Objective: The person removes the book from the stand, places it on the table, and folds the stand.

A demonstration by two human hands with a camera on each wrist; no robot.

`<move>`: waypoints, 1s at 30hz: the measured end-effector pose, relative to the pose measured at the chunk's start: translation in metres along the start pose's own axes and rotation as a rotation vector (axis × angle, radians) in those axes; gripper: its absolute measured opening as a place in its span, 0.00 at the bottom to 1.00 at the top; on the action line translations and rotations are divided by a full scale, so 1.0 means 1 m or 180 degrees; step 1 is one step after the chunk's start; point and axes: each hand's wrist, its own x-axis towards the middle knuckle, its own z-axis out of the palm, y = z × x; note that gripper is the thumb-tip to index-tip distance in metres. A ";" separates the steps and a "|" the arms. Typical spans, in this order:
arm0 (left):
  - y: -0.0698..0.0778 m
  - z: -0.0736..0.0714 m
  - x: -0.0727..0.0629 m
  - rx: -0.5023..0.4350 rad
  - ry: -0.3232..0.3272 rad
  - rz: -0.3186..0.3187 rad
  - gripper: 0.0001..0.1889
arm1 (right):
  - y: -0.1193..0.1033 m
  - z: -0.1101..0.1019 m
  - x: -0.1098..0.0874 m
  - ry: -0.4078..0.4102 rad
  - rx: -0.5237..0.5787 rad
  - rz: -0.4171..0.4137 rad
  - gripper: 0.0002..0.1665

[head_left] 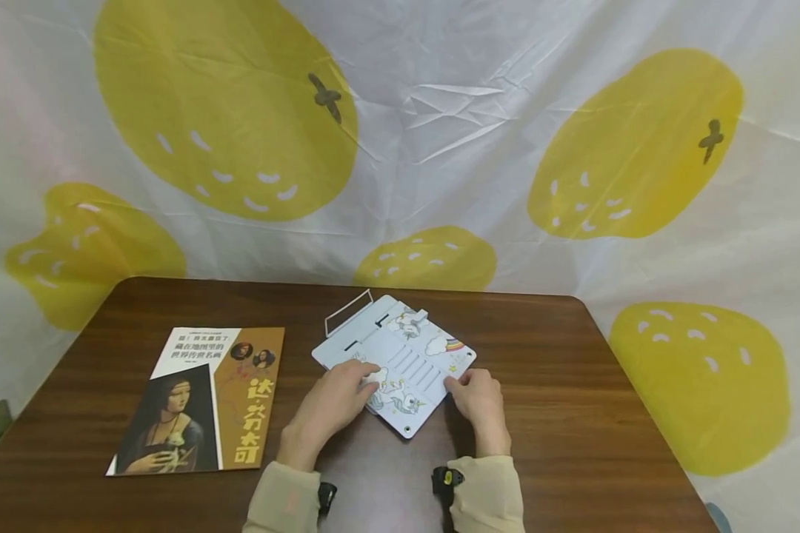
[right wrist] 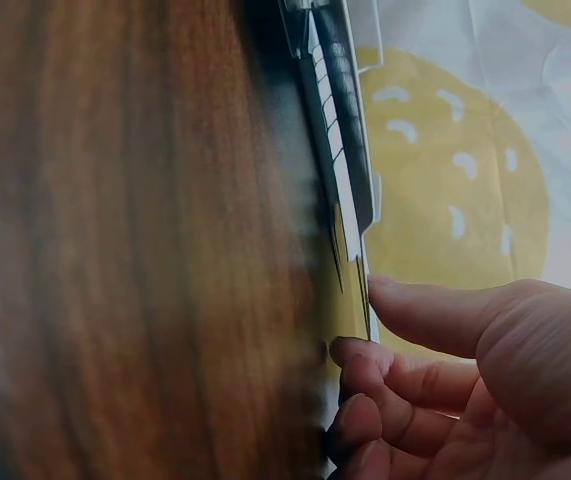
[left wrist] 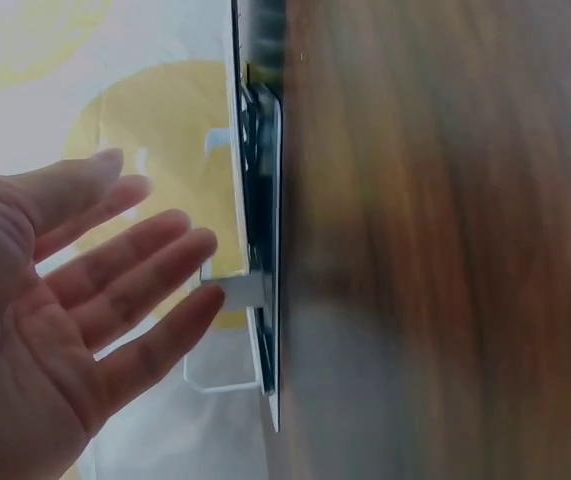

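A white folding book stand [head_left: 430, 344] with printed unicorns, clouds and a rainbow lies turned at an angle on the table. A wire loop [head_left: 347, 311] sticks out from its far left edge. Over its near left side, my left hand [head_left: 333, 400] has loosely spread fingers; in the left wrist view the hand [left wrist: 85, 310] grips nothing. My right hand [head_left: 481, 400] pinches the stand's right edge near a corner. The right wrist view has the thumb [right wrist: 430, 312] on its upper face and curled fingers beneath, with the stand slightly raised on this side.
To the left on the brown wooden table [head_left: 573, 414] lies a booklet [head_left: 187, 422] with a painted portrait on its cover. Behind the table hangs a white curtain [head_left: 453, 170] with big yellow fruit prints.
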 end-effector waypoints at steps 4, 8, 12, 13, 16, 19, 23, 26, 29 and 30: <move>-0.005 -0.005 0.004 0.0035 0.0064 0.0072 0.13 | -0.002 -0.001 0.000 0.0016 -0.0032 -0.0017 0.14; -0.012 -0.010 0.013 0.0145 0.0120 0.0159 0.11 | -0.003 -0.003 0.000 0.0106 -0.0081 -0.0056 0.14; -0.023 -0.013 0.024 0.0344 0.0181 0.0190 0.12 | -0.005 -0.002 0.000 0.0184 -0.0167 -0.0145 0.15; -0.026 -0.015 0.027 0.0384 0.0186 0.0194 0.12 | -0.006 -0.002 0.000 0.0186 -0.0172 -0.0159 0.16; -0.035 -0.018 0.035 0.0464 0.0174 0.0179 0.14 | -0.009 0.000 -0.002 0.0198 -0.0161 -0.0195 0.18; -0.045 -0.022 0.044 0.0505 0.0177 0.0198 0.15 | -0.011 0.002 -0.005 0.0175 -0.0103 -0.0171 0.24; -0.057 -0.025 0.057 0.0491 0.0267 0.0251 0.18 | -0.012 0.004 -0.005 0.0094 -0.0092 -0.0241 0.36; -0.061 -0.027 0.068 0.0454 0.0293 0.0275 0.20 | -0.011 0.005 -0.004 0.0001 -0.0120 -0.0407 0.39; -0.062 -0.028 0.079 0.0522 0.0296 0.0324 0.20 | -0.011 0.006 -0.004 -0.0116 -0.0116 -0.0557 0.40; -0.061 -0.029 0.083 0.0554 0.0289 0.0324 0.20 | -0.012 0.006 -0.004 -0.0146 -0.0112 -0.0593 0.40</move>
